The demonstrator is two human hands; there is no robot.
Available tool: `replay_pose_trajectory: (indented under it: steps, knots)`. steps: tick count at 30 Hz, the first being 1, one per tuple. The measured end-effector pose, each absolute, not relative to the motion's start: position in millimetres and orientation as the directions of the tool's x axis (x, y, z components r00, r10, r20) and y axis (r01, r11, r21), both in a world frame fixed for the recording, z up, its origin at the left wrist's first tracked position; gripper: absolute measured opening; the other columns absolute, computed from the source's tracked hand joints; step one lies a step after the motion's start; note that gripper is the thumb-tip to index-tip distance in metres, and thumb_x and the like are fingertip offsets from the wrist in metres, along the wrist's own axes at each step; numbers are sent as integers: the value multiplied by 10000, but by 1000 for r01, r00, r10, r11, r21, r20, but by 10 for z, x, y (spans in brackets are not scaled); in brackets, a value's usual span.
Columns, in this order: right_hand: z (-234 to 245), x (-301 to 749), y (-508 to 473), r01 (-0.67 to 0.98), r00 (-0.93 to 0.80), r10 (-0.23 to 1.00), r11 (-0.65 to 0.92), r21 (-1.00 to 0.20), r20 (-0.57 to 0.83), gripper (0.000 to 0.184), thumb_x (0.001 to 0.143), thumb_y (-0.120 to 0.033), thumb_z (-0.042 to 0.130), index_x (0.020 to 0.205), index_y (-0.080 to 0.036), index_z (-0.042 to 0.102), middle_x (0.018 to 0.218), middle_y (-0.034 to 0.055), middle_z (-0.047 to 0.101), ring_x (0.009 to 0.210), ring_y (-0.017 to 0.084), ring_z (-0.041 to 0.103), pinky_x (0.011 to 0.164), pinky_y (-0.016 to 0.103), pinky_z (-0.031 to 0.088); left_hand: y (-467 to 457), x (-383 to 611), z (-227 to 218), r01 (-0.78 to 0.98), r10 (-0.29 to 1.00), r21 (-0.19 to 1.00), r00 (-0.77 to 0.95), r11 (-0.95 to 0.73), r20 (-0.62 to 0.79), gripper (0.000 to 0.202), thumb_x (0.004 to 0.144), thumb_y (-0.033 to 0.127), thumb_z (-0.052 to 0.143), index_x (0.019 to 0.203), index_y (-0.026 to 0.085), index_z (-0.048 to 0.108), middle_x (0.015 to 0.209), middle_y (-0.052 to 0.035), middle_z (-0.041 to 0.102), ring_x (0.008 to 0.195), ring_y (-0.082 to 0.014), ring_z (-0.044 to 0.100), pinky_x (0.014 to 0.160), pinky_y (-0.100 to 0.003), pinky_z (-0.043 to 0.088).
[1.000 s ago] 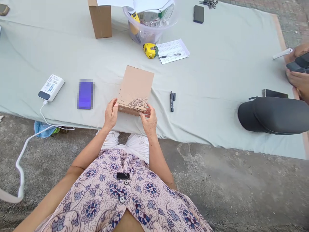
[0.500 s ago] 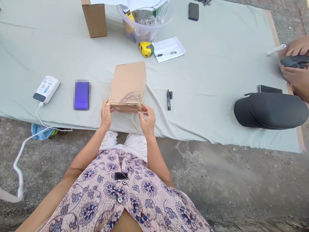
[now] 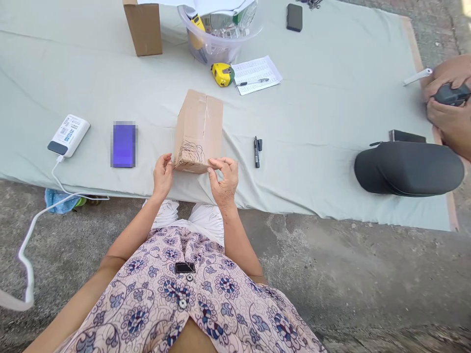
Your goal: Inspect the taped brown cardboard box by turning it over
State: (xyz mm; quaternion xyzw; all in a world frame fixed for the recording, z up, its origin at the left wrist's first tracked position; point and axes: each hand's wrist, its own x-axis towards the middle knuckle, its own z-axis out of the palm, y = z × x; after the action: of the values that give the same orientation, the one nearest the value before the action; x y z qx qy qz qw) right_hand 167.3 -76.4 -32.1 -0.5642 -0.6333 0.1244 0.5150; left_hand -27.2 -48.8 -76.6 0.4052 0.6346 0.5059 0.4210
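Note:
A small brown cardboard box (image 3: 213, 127) sits on the cloth in front of me. A taped seam runs along its upper side, and dark scribbled lines cover its near left part. My right hand (image 3: 224, 182) grips the near right corner, fingers on top and thumb against the front. Just left of the box is my left hand (image 3: 163, 175), its fingers apart and close to the near left corner; it holds nothing. To the right of the box lies a black marker pen (image 3: 256, 152).
A purple pixelated rectangle (image 3: 124, 145) and a white power bank (image 3: 69, 136) with a cable lie left. Beyond are a yellow tape measure (image 3: 222, 74), a paper with a pen (image 3: 257, 75) and a plastic basin (image 3: 217, 49). At right, another person's hands (image 3: 451, 108) hold a dark object behind a black case (image 3: 408, 168).
The box has been turned over, so the side with the taped seam now faces up. My left hand has let go of its corner; the right fingers have moved onto its top edge.

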Motion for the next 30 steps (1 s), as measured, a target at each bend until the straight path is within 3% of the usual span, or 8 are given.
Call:
replay_pose_trajectory:
  steps: [4, 9, 16, 22, 26, 30]
  knots:
    - [-320, 1609, -747, 595, 144, 842, 347, -725, 521, 181, 957, -300, 578, 1085, -260, 700, 1075, 88, 612, 1012, 210, 639, 943, 423, 581, -470, -286, -428, 148, 953, 988, -302, 49, -2, 403, 973, 518, 498, 1218, 228, 633, 1306, -101, 661, 1222, -224, 628, 1084, -397, 486]
    - [-310, 1584, -756, 583, 127, 867, 328, -744, 481, 200, 963, -300, 562, 1098, -271, 707, 1089, 85, 605, 1036, 213, 629, 970, 432, 569, -504, -199, -195, 163, 978, 983, -173, -86, 114, 542, 923, 646, 545, 1292, 254, 612, 1356, -102, 629, 1279, -247, 603, 1086, -389, 485]
    - [-334, 1620, -748, 587, 132, 858, 336, -737, 496, 202, 969, -303, 552, 1095, -273, 707, 1081, 85, 604, 1022, 211, 633, 953, 427, 580, -553, -165, -237, 147, 987, 985, -124, -87, 105, 573, 944, 655, 495, 1286, 219, 642, 1339, -116, 661, 1280, -253, 610, 1110, -386, 480]
    - [-473, 1843, -760, 571, 248, 828, 294, -766, 503, 192, 973, -341, 552, 1093, -261, 679, 1064, 82, 609, 1059, 211, 612, 792, 347, 593, -563, -258, -374, 227, 983, 974, -177, 2, 39, 611, 892, 673, 573, 1301, 225, 640, 1399, -137, 612, 1342, -294, 554, 1087, -439, 496]
    - [-685, 1932, -829, 488, 315, 851, 234, -841, 420, 203, 936, -354, 591, 1087, -231, 646, 1036, 67, 636, 979, 185, 626, 745, 309, 576, -538, -219, -528, 186, 998, 982, -55, 34, -24, 772, 795, 679, 700, 1448, 312, 512, 1567, -123, 466, 1396, -328, 508, 1044, -449, 524]
    - [-838, 1914, -890, 436, 372, 877, 123, -891, 303, 238, 905, -397, 602, 1053, -211, 613, 987, 41, 648, 793, 135, 623, 734, 297, 571, -513, -141, -531, 165, 1000, 986, 18, -8, 6, 840, 796, 653, 715, 1516, 344, 413, 1537, -125, 499, 1272, -288, 603, 956, -393, 565]
